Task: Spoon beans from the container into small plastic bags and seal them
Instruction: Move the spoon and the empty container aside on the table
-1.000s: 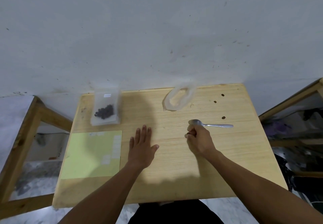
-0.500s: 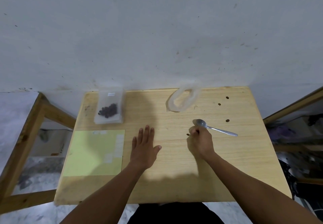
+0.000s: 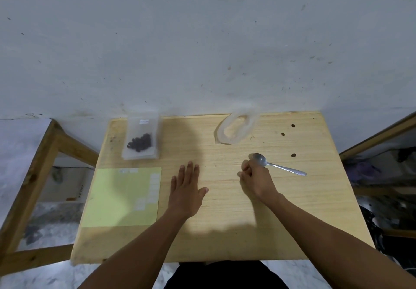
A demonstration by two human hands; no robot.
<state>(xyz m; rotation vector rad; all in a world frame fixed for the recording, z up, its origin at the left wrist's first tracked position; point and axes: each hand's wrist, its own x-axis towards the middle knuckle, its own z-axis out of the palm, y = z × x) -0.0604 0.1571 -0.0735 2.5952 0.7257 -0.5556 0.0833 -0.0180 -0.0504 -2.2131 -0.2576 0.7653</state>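
plain room: wooden table (image 3: 225, 232), scuffed wall (image 3: 202, 41)

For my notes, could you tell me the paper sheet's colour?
The paper sheet is pale yellow-green, seen in the head view.

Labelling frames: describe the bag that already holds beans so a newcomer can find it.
On the wooden table, look to the far left corner, beyond the green sheet. The clear plastic bag there holds a dark cluster of beans; the other bag, right of it, lies open.

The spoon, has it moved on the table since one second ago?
Yes. The spoon has turned: its handle end swung toward the person, away from the nearest loose bean; its bowl stayed by the right hand.
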